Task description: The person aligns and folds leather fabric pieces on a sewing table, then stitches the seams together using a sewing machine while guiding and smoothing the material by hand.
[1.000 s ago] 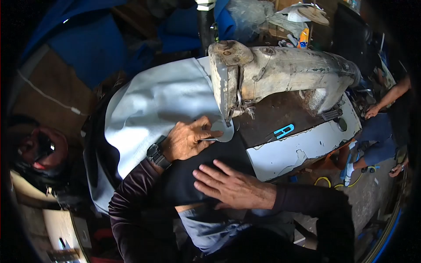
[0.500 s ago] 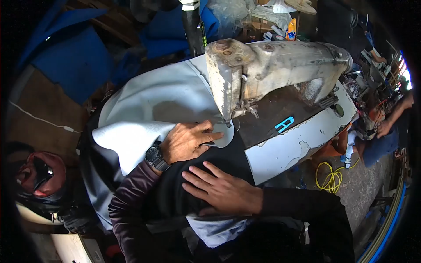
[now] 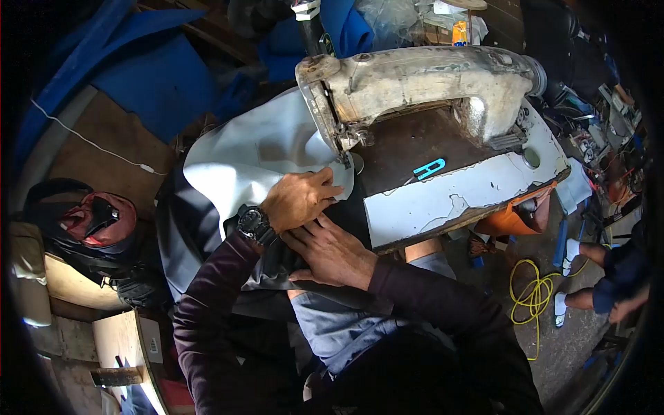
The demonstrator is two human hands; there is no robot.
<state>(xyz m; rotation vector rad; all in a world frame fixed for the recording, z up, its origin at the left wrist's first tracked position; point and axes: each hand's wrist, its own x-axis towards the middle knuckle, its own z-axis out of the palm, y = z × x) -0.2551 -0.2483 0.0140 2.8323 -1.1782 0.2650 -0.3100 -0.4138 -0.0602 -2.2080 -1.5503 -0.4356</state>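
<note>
A worn cream sewing machine (image 3: 422,79) stands over the work, its needle end above the edge of a light grey vinyl-like sheet (image 3: 235,155). My left hand (image 3: 301,199), with a black watch at the wrist, has bent fingers on that sheet's edge, close to the presser foot (image 3: 344,159); its thumb is hidden. Black material (image 3: 353,216) lies under and beside the grey sheet. Resting on it is my right hand (image 3: 332,254), fingers stretched out, their tips touching or just under my left hand. Blue thread snips (image 3: 429,169) lie on the machine bed.
The white table edge (image 3: 443,211) is chipped, with an orange pouch-like thing (image 3: 515,216) below. Yellow cable (image 3: 529,290) coils on the floor at right, near another person's legs (image 3: 588,277). A backpack (image 3: 90,221) sits at left, and blue sheets (image 3: 159,83) stand behind.
My right hand has moved up against my left hand. Black material near them is bunched more. My view has shifted, and the other person at right now shows legs and feet.
</note>
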